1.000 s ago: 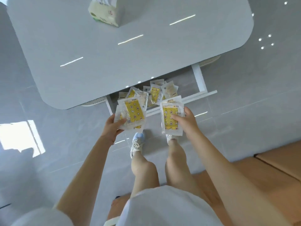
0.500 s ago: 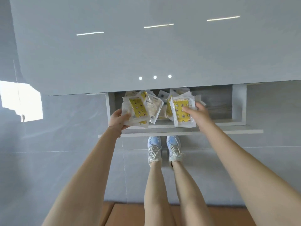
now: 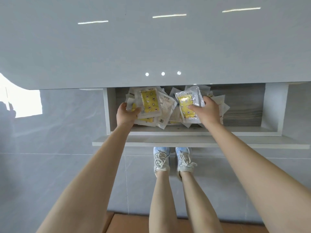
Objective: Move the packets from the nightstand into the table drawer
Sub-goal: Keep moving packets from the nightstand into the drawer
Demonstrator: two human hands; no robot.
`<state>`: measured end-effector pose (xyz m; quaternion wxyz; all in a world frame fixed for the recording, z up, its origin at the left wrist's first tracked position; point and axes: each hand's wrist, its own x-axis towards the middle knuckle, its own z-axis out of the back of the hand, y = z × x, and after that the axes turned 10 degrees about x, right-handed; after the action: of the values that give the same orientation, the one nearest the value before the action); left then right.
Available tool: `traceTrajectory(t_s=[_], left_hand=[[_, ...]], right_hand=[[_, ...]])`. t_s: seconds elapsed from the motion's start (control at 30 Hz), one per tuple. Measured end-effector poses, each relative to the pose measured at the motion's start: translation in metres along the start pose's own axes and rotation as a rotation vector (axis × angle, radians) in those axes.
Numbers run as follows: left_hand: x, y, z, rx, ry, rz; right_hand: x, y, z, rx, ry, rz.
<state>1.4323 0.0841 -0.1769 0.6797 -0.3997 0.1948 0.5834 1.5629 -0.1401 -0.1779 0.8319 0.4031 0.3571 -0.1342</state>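
The white table drawer (image 3: 198, 132) stands pulled out under the grey tabletop (image 3: 151, 44). Several clear packets with yellow printed inserts lie piled in its left half. My left hand (image 3: 127, 113) is inside the drawer at the left, fingers closed on a stack of packets (image 3: 149, 102). My right hand (image 3: 207, 111) is over the pile's right side, holding another yellow packet (image 3: 186, 105) tilted above the loose packets (image 3: 168, 108) between the hands. The nightstand is out of view.
The drawer's right half shows bare wood-grain bottom (image 3: 242, 108). My legs and pale laced shoes (image 3: 173, 160) stand on the grey tiled floor (image 3: 50, 157) below the drawer front. A wooden surface edge (image 3: 131, 222) shows at the bottom.
Both hands have moved forward from in front of the drawer to inside it, carrying their packets down onto the pile. The view has closed in on the drawer.
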Motion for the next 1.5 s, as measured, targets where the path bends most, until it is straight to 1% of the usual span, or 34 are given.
traceTrajectory(t_s=[0.07,0.17,0.3,0.4,0.47,0.53,0.63,0.73,0.83,1.0,1.17,1.23,1.33,1.5], left_hand=[[-0.005,-0.001,-0.001,0.161,-0.004,-0.053],[-0.018,-0.002,0.001,0.286,-0.001,-0.118],[-0.056,-0.013,0.012,0.395,-0.010,-0.230],[-0.099,-0.024,0.029,0.474,-0.019,-0.321],[-0.128,-0.033,0.045,0.561,-0.057,-0.403],[-0.160,-0.043,0.064,0.627,-0.088,-0.458],[-0.204,-0.055,0.089,0.652,-0.124,-0.477],[-0.244,-0.055,0.111,0.727,-0.146,-0.501],[-0.277,-0.051,0.131,0.770,-0.165,-0.519],[-0.322,-0.037,0.160,0.771,-0.168,-0.478],[-0.350,-0.019,0.185,0.699,-0.196,-0.392],[-0.355,-0.009,0.199,0.638,-0.232,-0.352],[-0.358,0.016,0.223,0.556,-0.266,-0.281],[-0.353,0.083,0.278,0.440,-0.313,-0.122]], right_hand=[[-0.002,-0.004,0.000,-0.040,-0.021,0.028],[-0.013,-0.004,0.006,-0.055,-0.040,0.033],[-0.051,0.012,0.023,-0.124,0.039,0.004],[-0.085,0.029,0.036,-0.261,0.140,0.018],[-0.109,0.044,0.044,-0.396,0.213,0.059],[-0.137,0.065,0.055,-0.538,0.250,0.111],[-0.184,0.094,0.072,-0.686,0.231,0.178],[-0.229,0.116,0.087,-0.822,0.231,0.253],[-0.268,0.134,0.099,-0.888,0.204,0.300],[-0.313,0.160,0.110,-0.946,0.200,0.353],[-0.345,0.184,0.098,-0.997,0.188,0.494],[-0.360,0.192,0.084,-1.023,0.204,0.555],[-0.384,0.207,0.055,-1.066,0.264,0.582],[-0.434,0.232,-0.016,-1.158,0.389,0.701]])
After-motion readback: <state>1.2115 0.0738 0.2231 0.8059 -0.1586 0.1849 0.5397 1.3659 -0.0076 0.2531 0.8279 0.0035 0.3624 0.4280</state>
